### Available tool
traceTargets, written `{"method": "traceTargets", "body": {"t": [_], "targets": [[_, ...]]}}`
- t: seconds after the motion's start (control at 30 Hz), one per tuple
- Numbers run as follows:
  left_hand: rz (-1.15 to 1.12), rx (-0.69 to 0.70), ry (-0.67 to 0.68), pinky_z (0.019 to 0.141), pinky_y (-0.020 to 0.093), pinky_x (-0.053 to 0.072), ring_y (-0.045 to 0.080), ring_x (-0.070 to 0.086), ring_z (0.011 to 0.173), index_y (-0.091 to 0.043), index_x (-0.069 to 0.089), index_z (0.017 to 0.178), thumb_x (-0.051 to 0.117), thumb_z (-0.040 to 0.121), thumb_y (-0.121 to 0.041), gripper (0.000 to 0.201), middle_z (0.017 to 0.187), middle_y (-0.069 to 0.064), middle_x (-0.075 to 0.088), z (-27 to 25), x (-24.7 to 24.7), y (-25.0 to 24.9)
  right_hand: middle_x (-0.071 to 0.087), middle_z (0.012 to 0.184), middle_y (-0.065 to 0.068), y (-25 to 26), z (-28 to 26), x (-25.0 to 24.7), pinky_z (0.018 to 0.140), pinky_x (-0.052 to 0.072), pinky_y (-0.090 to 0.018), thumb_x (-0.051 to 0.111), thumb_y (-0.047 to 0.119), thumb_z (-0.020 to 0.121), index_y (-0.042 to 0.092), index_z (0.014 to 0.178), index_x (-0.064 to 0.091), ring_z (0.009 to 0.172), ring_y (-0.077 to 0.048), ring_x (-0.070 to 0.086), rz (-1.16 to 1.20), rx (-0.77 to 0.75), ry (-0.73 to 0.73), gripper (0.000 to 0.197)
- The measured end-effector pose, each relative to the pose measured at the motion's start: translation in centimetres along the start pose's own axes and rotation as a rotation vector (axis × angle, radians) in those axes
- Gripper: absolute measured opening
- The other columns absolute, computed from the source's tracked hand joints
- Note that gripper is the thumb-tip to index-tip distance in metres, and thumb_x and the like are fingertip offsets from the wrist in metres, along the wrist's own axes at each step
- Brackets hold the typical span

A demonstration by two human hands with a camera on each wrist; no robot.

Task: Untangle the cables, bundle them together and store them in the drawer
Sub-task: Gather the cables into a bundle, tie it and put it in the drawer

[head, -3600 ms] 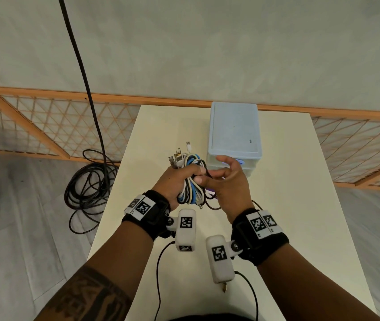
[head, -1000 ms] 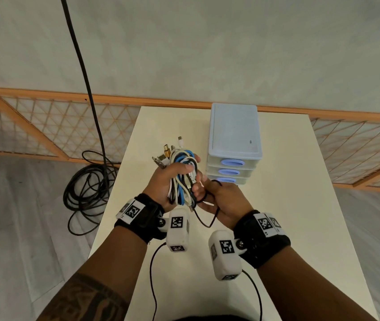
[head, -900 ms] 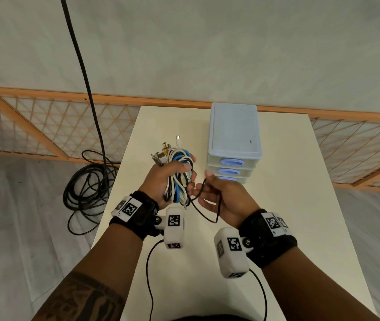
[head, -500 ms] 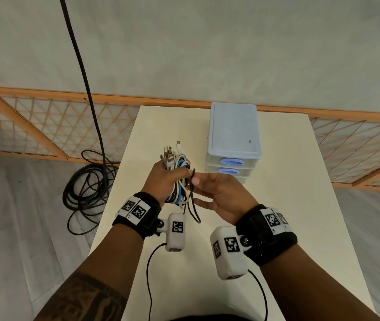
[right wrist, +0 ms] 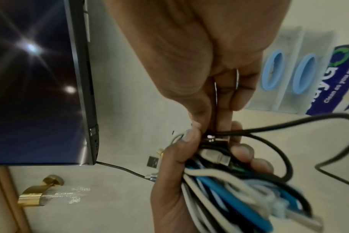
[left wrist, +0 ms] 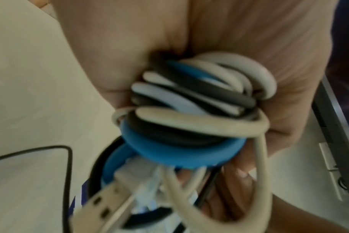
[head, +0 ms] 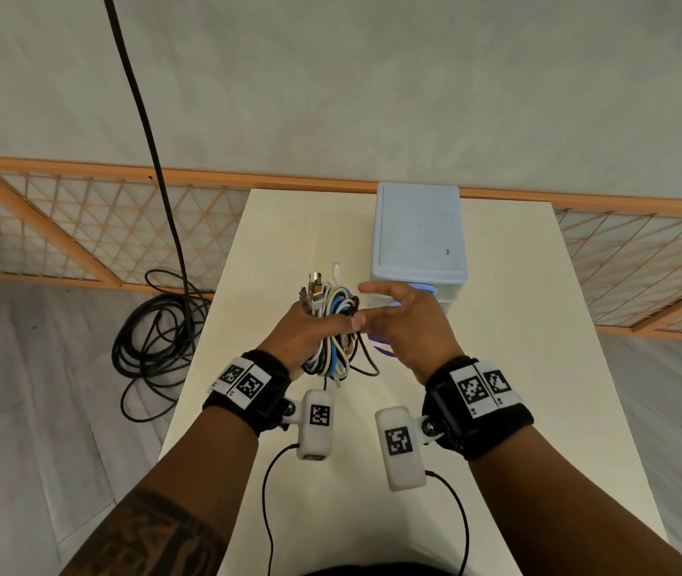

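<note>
Floor cable (head: pixel 152 342): a black coil lay on the floor left of the table (head: pixel 518 367), with one strand rising out of the top of the head view. It was well apart from the work and posed no evident hazard.

Left hand (head: pixel 306 334): clenched round the bundle of cables (head: pixel 333 326), held above the table toward its left edge, about midway along. The left wrist view showed white, black and blue loops (left wrist: pixel 189 110) packed in the fist.

Bundle state: plug ends (head: pixel 316 284) stuck out above the fist toward the far edge; a thin black lead (head: pixel 366 359) hung loose below it in an open loop.

Right hand (head: pixel 405 322): fingers mostly straight, its fingertips (right wrist: pixel 223 119) meeting the left thumb at the black lead. Whether they pinched the lead or only touched it could not be told.

Drawer unit (head: pixel 418 234): stood at the far edge, right of the bundle. The drawers (right wrist: pixel 289 74) appeared closed.

Risk, loose lead: in my judgement, if left untucked it could snag or pull the coils apart on the way to the drawer.

Risk, grip: one fist held many springy loops; any slackening would likely let them uncoil and tangle.

Risk, storage: the bundle appeared unbound, and with no drawer open, one hand must leave it.
</note>
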State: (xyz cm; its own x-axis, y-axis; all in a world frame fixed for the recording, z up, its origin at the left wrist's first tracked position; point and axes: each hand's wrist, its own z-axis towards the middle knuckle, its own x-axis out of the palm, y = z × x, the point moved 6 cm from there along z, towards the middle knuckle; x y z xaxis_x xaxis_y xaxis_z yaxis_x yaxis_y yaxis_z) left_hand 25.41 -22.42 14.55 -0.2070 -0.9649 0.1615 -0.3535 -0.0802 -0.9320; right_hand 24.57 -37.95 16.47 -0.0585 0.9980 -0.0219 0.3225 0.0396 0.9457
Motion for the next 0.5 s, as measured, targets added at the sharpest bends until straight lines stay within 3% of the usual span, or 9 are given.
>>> {"method": "traceTargets", "body": {"t": [0.1, 0.23, 0.33, 0.43, 0.5], "targets": [[0.035, 0.001, 0.005, 0.071, 0.04, 0.056, 0.032, 0.065, 0.072, -0.007, 0.073, 0.1, 0.078, 0.078, -0.014, 0.024, 0.085, 0.022, 0.066, 0.0, -0.2, -0.3, 0.079, 0.083, -0.013, 0.1, 0.1, 0.0, 0.071, 0.055, -0.032, 0.077, -0.002, 0.084, 0.012, 0.112, 0.074, 0.072, -0.02, 0.073, 0.021, 0.022, 0.061, 0.032], [0.049, 0.028, 0.078, 0.085, 0.042, 0.056, 0.027, 0.067, 0.086, -0.022, 0.08, 0.092, 0.078, 0.074, -0.008, 0.023, 0.088, 0.011, 0.071, -0.1, 0.5, -0.9, 0.074, 0.085, -0.004, 0.7, 0.3, -0.5, 0.073, 0.056, -0.033, 0.085, 0.007, 0.079, 0.015, 0.105, 0.078, 0.073, -0.017, 0.067, -0.064, -0.035, 0.003, 0.028], [0.042, 0.041, 0.077, 0.096, 0.047, 0.054, 0.028, 0.068, 0.091, -0.021, 0.079, 0.09, 0.078, 0.071, -0.003, 0.026, 0.089, 0.01, 0.071, -0.1, 0.7, -0.8, 0.064, 0.083, -0.001, 0.8, 0.6, -1.1, 0.068, 0.052, -0.027, 0.09, 0.012, 0.074, 0.018, 0.101, 0.08, 0.072, -0.02, 0.058, -0.097, -0.048, -0.044, 0.03], [-0.15, 0.054, 0.019, 0.087, 0.049, 0.06, 0.035, 0.072, 0.086, -0.007, 0.073, 0.095, 0.07, 0.07, 0.003, 0.028, 0.085, 0.016, 0.071, 0.0, 1.0, -0.9, 0.061, 0.085, -0.003, -0.3, 0.6, -0.6, 0.071, 0.051, -0.033, 0.089, 0.025, 0.078, 0.017, 0.106, 0.075, 0.076, -0.021, 0.062, 0.02, 0.028, -0.028, 0.033], [-0.362, 0.014, 0.016, 0.076, 0.047, 0.06, 0.036, 0.071, 0.083, -0.002, 0.067, 0.105, 0.063, 0.073, 0.005, 0.033, 0.086, 0.018, 0.07, 0.3, 1.5, -0.8, 0.068, 0.095, -0.009, -1.6, 0.4, 0.6, 0.071, 0.052, -0.03, 0.082, 0.044, 0.082, 0.012, 0.115, 0.067, 0.081, -0.015, 0.066, 0.103, 0.134, 0.03, 0.049]]}}
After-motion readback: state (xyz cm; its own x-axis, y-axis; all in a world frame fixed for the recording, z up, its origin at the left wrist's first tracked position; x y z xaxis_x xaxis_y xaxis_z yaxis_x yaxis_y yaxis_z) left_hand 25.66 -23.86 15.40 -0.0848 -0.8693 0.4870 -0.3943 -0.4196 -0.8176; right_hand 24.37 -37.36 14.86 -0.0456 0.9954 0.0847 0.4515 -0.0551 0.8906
